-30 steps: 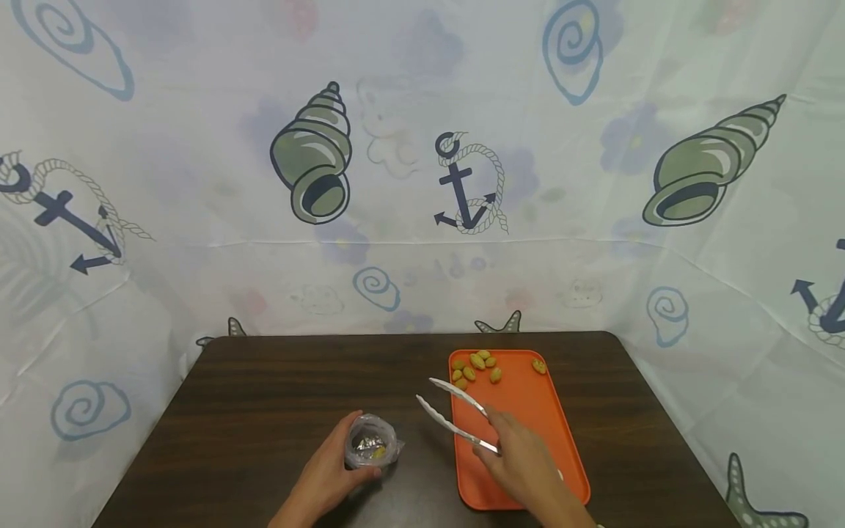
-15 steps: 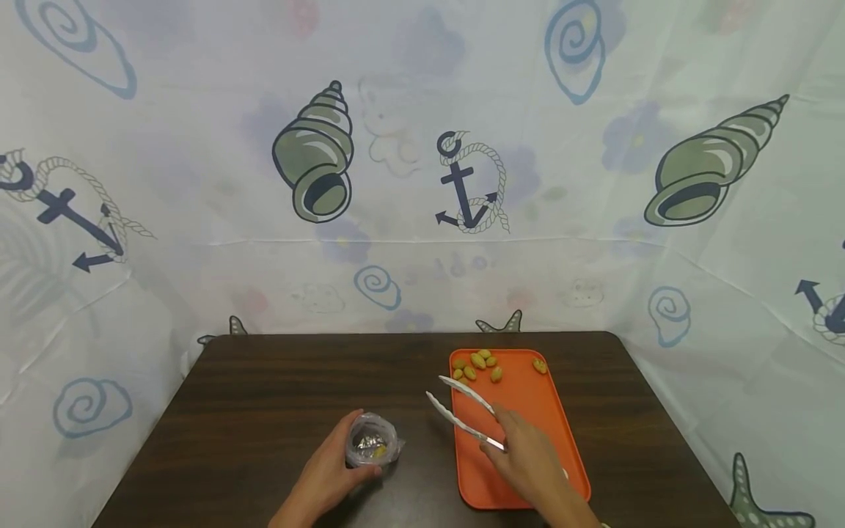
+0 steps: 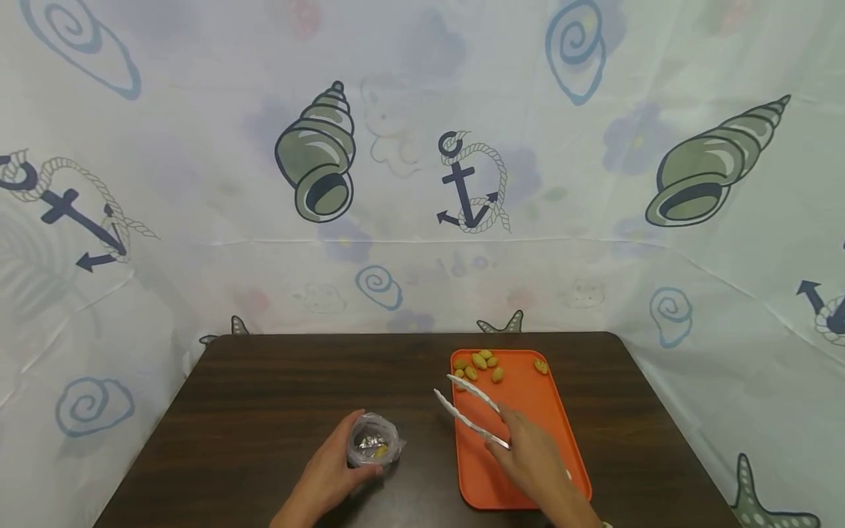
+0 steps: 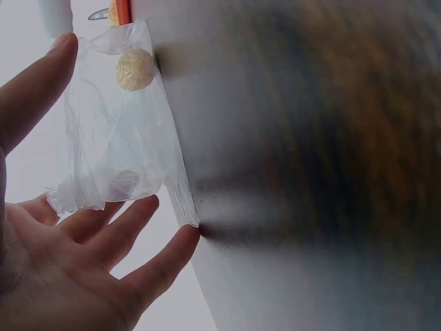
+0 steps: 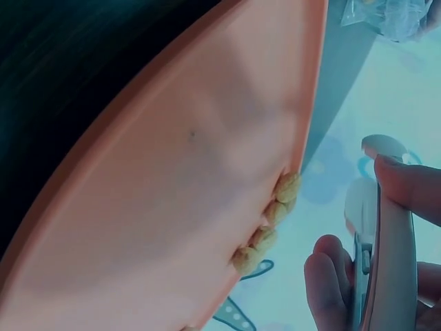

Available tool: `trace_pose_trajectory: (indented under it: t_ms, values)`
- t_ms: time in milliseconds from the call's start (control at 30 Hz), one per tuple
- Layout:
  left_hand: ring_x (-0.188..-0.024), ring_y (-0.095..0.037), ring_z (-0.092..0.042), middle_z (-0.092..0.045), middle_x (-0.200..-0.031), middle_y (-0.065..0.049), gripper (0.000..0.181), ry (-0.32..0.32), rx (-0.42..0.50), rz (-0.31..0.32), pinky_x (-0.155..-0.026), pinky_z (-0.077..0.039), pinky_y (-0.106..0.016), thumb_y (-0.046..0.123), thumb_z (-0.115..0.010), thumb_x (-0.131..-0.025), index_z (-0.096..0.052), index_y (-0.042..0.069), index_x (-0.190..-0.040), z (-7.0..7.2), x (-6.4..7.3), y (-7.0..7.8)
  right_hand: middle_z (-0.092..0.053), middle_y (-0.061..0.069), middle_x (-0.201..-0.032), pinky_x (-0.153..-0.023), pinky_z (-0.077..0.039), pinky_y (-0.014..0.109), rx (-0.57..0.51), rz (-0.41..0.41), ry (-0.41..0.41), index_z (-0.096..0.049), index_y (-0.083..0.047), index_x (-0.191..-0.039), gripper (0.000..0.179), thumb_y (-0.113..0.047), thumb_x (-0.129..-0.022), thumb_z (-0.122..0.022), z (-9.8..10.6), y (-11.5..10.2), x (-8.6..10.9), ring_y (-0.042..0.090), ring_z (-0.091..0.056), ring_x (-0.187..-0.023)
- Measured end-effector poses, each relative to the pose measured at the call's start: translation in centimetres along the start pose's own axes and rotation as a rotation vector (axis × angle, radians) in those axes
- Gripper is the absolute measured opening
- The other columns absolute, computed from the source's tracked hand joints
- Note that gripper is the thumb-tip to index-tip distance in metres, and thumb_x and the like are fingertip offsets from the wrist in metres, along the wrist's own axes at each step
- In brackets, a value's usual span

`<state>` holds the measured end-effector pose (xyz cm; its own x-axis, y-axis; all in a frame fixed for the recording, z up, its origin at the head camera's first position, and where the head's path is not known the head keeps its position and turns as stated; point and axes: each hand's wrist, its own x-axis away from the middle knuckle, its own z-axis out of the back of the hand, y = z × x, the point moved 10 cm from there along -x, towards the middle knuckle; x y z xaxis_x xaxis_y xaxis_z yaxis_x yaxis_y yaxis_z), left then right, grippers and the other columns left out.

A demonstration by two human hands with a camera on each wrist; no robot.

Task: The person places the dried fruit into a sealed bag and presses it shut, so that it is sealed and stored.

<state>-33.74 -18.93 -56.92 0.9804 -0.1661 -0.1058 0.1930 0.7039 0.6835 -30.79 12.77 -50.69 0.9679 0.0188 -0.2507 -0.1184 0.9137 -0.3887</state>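
Note:
My left hand (image 3: 330, 466) curls its thumb and fingers round a small clear plastic bag (image 4: 114, 131) with an open top, standing on the table. A single round yellowish nut-like piece (image 4: 135, 69) shows inside it. White-tipped metal tongs (image 3: 472, 424) are gripped in my right hand (image 3: 535, 458), over the orange tray (image 3: 488, 488). The tongs' arms are spread, with nothing between their tips, which point toward the tray's far left corner. Several yellow-brown nut-like pieces (image 3: 479, 361) are gathered in that corner, and another piece (image 3: 540, 366) lies by the far right one.
Both bag and tray are on a dark wood-grain table (image 3: 277, 396), the bag left of the tray. A white curtain (image 3: 409, 183) printed with shells and anchors hangs behind the table and along its sides.
My right hand has drifted a little to the right with the spread tongs, so their tips now lie nearer the tray's left edge. The left hand and bag keep their place.

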Motion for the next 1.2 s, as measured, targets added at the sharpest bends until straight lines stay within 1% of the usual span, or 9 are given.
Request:
trace_pose_trajectory:
  t_ms: [200,300,433,633,900,1200]
  values:
    - [-0.128,-0.032,-0.061,-0.059,-0.146,-0.009,0.102,-0.004,-0.002,-0.002,-0.099,-0.051,-0.056,0.04,-0.096,-0.068,-0.043,0.019,-0.153,0.0,-0.1,0.1,-0.071,0.008,-0.103,-0.062,-0.051,0.035,0.004,-0.011,0.001,-0.064,-0.007,-0.133,0.062,-0.03,-0.081,-0.088,-0.1,0.5,-0.3,0.009,-0.058,-0.069]
    - [-0.127,-0.031,-0.061,-0.059,-0.146,-0.009,0.103,-0.004,-0.002,-0.004,-0.099,-0.051,-0.056,0.04,-0.096,-0.068,-0.043,0.018,-0.153,0.0,-0.2,0.1,-0.072,0.009,-0.107,-0.065,-0.054,0.039,0.006,-0.012,0.012,-0.065,-0.006,-0.133,0.062,-0.029,-0.081,-0.089,-0.1,0.8,-0.4,0.012,-0.063,-0.074]
    - [-0.127,-0.031,-0.062,-0.059,-0.146,-0.009,0.103,-0.006,-0.004,-0.002,-0.098,-0.052,-0.055,0.04,-0.096,-0.068,-0.043,0.018,-0.154,-0.1,-0.3,0.1,-0.072,0.009,-0.11,-0.067,-0.056,0.042,0.006,-0.011,0.027,-0.065,-0.005,-0.132,0.061,-0.028,-0.081,-0.089,-0.1,1.1,-0.5,0.019,-0.069,-0.08]
    - [-0.126,-0.031,-0.062,-0.06,-0.146,-0.009,0.103,-0.006,-0.006,-0.001,-0.098,-0.052,-0.054,0.04,-0.095,-0.069,-0.043,0.018,-0.154,0.0,-0.3,0.1,-0.073,0.011,-0.109,-0.062,-0.053,0.04,-0.011,-0.036,0.013,-0.064,-0.005,-0.132,0.06,-0.027,-0.082,-0.088,-0.2,1.7,-0.8,0.017,-0.066,-0.077]
    - [-0.127,-0.033,-0.062,-0.06,-0.145,-0.01,0.103,-0.004,-0.005,-0.002,-0.098,-0.052,-0.056,0.04,-0.096,-0.068,-0.043,0.018,-0.154,-0.1,-0.3,0.2,-0.072,0.013,-0.11,-0.064,-0.055,0.043,-0.005,-0.079,-0.011,-0.063,-0.005,-0.135,0.062,-0.029,-0.083,-0.087,-0.5,2.5,-1.0,0.021,-0.069,-0.081]
    - [-0.126,-0.033,-0.062,-0.06,-0.145,-0.01,0.103,-0.002,-0.014,0.007,-0.097,-0.052,-0.056,0.04,-0.096,-0.068,-0.043,0.018,-0.154,-0.2,-0.2,0.0,-0.072,0.014,-0.112,-0.066,-0.056,0.045,0.006,-0.076,-0.024,-0.063,-0.003,-0.135,0.063,-0.029,-0.083,-0.087,-0.8,3.0,-1.1,0.026,-0.071,-0.084]
